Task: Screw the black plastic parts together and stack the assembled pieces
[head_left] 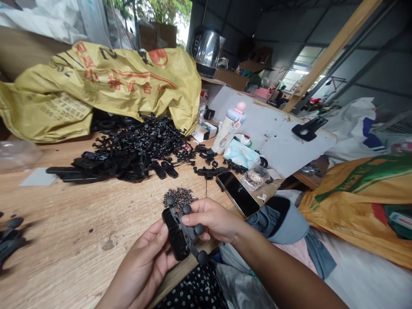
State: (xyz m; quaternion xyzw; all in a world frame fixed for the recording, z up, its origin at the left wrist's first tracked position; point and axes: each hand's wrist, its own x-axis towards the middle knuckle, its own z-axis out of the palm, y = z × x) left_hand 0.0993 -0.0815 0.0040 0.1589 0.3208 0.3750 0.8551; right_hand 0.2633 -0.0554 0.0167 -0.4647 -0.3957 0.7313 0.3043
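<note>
Near the table's front edge my left hand [149, 253] is closed around a flat, oblong black plastic part [175, 238]. My right hand [214, 221] pinches a black plastic bracket [185, 229] whose arms end in round knobs. The bracket lies against the oblong part, and whether the two are joined I cannot tell. Just behind my hands a small heap of tiny screws [180, 197] lies on the wood. Farther back is a big pile of black plastic parts [138, 143], with two small oblong pieces [165, 170] at its front.
A yellow woven sack [128, 81] stands behind the pile. On the right are a phone [240, 194], a glass [255, 177], a bottle [227, 128] and a blue mask [241, 153]. More black parts [12, 240] sit at the left edge. An orange sack [363, 201] bulges at far right.
</note>
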